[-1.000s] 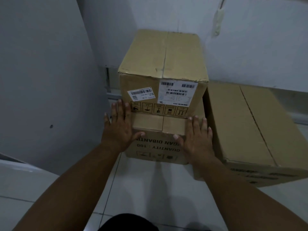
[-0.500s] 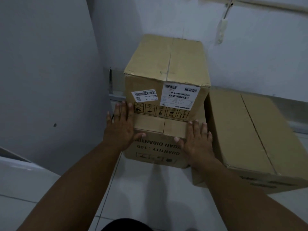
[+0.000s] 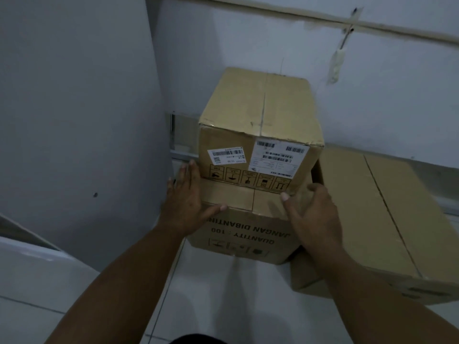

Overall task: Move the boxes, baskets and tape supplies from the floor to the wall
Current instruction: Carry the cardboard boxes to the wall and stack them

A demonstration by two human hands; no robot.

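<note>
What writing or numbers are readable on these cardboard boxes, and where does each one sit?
"JANGAN DIBANTIN", upside down on the lower box front, cut off at the left hand.
"QUANTITY : 100", upside down, just beneath.
Two white labels on the upper box: barcodes and print too small to read.
The pictogram row below them: symbols, no words.

Low box (image 3: 397,219) cut by right edge, label (image 3: 278,157) print unreadable, fingertips of right hand (image 3: 313,219) hidden behind stacked boxes (image 3: 260,108)

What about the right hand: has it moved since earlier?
Yes. The right hand slid right, to the tall box's edge nearest the low box.
</note>
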